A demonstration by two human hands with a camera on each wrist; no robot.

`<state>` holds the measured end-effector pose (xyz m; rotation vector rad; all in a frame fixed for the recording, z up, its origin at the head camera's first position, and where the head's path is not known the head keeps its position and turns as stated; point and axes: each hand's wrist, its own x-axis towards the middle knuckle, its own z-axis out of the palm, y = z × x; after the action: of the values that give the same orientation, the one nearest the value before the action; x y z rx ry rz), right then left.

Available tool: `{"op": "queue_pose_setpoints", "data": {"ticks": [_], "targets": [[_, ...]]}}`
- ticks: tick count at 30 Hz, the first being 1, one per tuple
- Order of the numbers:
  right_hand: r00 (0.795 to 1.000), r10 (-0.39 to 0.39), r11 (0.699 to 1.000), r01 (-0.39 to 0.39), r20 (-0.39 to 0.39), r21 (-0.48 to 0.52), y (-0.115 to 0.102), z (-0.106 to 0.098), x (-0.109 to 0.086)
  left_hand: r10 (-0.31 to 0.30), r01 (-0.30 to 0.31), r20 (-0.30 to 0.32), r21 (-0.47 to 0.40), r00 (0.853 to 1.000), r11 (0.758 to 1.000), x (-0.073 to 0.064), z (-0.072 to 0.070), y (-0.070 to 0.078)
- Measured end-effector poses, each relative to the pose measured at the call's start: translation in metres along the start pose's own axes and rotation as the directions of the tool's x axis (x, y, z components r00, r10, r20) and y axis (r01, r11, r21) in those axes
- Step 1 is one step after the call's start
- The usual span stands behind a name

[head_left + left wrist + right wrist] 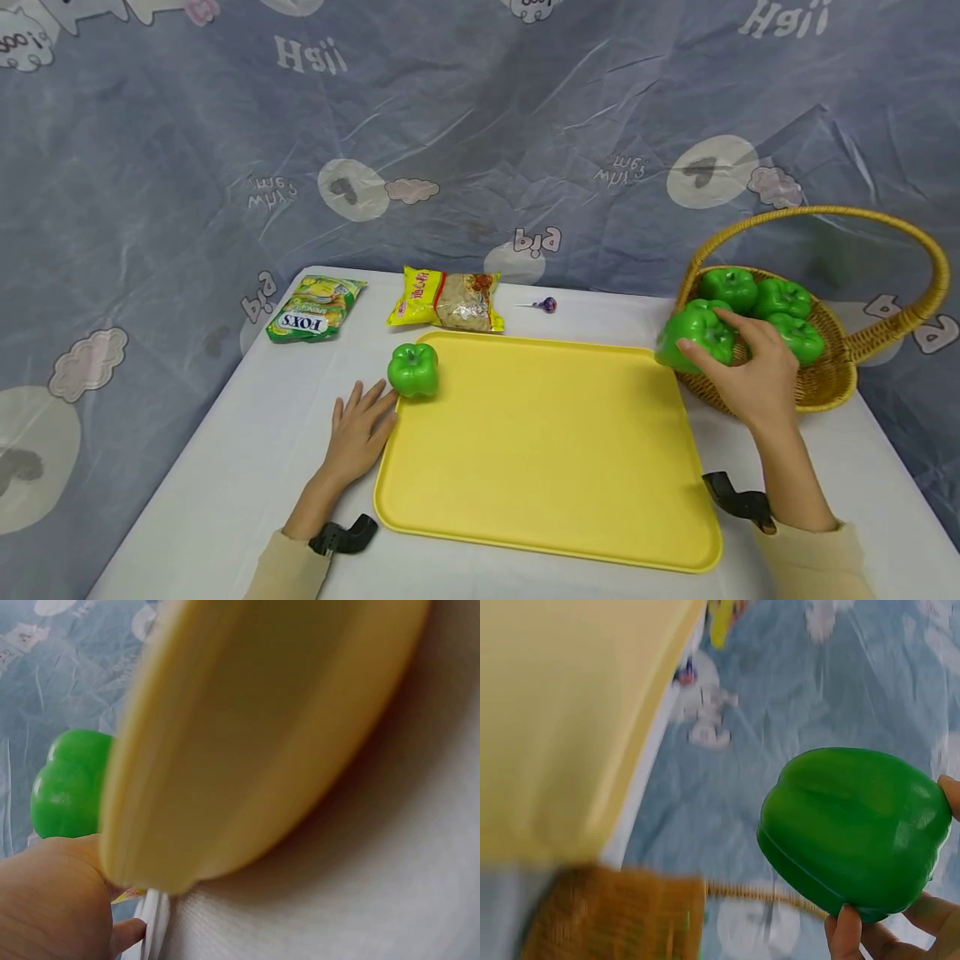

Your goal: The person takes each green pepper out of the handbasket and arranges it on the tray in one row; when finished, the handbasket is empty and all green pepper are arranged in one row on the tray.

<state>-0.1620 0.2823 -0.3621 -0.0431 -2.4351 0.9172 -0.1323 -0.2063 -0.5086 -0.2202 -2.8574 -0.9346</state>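
One bell pepper [697, 322] is pinched in my right fingers [750, 327] beside the tray [540, 442], which spread left fingers [372, 399] seemingly steady.

A green-and-yellow FOX'S bag [315, 309] lay in the far left corner of the white table [247, 467]; to its right lay a yellow packet [447, 301], partly see-through; farther right lay a lollipop [550, 305], its dark head pointing right; a creased grey-blue cloth [450, 108], printed with clouds and lettering, hung beyond the far edge.
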Motion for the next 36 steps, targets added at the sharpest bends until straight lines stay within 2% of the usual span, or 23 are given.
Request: {"op": "queue_pose_setpoints", "data": {"ticks": [6, 13, 18, 23, 28, 36], "targets": [[0.986, -0.091, 0.996, 0.088, 0.141, 0.03, -0.028, 0.039, -0.003, -0.002, 0.002, 0.004, -0.001, 1.0, 1.0, 0.0, 0.0, 0.001], [0.946, -0.184, 0.983, 0.171, 0.267, 0.073, -0.073, 0.091, -0.007, -0.006, 0.006, 0.001, 0.002, 1.0, 1.0, -0.001, -0.001, 0.001], [0.918, -0.203, 0.979, 0.188, 0.341, 0.078, -0.105, 0.124, -0.015, 0.004, -0.004, -0.008, -0.003, 1.0, 1.0, 0.0, 0.0, 0.002], [0.886, -0.208, 0.978, 0.189, 0.414, 0.087, -0.128, 0.153, -0.023, 0.01, -0.01, -0.02, -0.001, 1.0, 1.0, -0.001, 0.001, 0.0], [0.862, -0.199, 0.98, 0.178, 0.467, 0.089, -0.141, 0.175, -0.029, 0.02, -0.02, -0.026, 0.001, 0.999, 1.0, -0.001, 0.002, -0.002], [0.827, -0.204, 0.977, 0.209, 0.524, 0.05, -0.14, 0.195, -0.036, 0.012, -0.012, -0.007, -0.001, 1.0, 1.0, 0.0, 0.0, -0.001]]}}
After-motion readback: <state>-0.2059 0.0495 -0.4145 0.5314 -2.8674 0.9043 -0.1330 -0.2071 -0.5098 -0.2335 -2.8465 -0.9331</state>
